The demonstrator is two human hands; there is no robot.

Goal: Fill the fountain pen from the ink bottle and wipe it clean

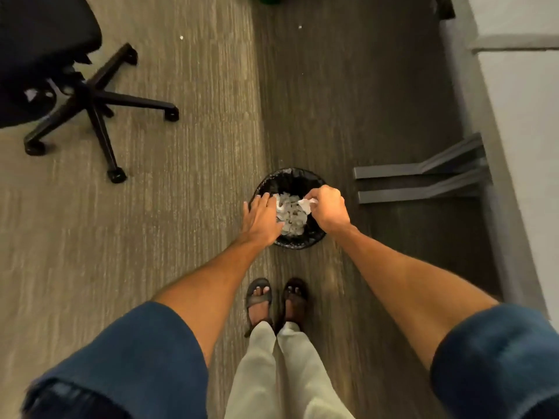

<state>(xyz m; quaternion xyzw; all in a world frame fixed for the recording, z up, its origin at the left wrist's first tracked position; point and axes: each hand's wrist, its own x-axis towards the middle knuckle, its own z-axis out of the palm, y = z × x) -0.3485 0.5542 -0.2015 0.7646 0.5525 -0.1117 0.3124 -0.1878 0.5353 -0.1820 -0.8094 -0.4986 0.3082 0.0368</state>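
1. The person stands just behind a small black waste bin (pixel 295 244) that is lined with a black bag, and both arms reach down to it.
2. The right hand (pixel 328 211) is over the right side of the bin. Its fingers and thumb are pinched together on a crumpled white tissue (pixel 308 202), which is held above the opening.
3. The left hand (pixel 260 220) is at the left rim of the bin, with the fingers straight and a little spread, and it holds nothing. Whether it really touches the rim cannot be told.
4. Inside the bin lie many crumpled white papers (pixel 292 220), which fill it nearly to the rim.
5. The fountain pen and the ink bottle are not in view, neither in the hands nor near the bin.
6. The step in hand appears to be throwing away the wiping tissue, so the task is probably close to its end. The pen itself cannot be checked.
7. The next move calls only for opening the right fingers while the tissue is over the middle of the bin. The tissue is light and the pile is high, so it could roll off and land beside the bin.
8. An office chair (pixel 90 101) stands well apart from the bin, and grey desk feet (pixel 423 170) lie to its right.
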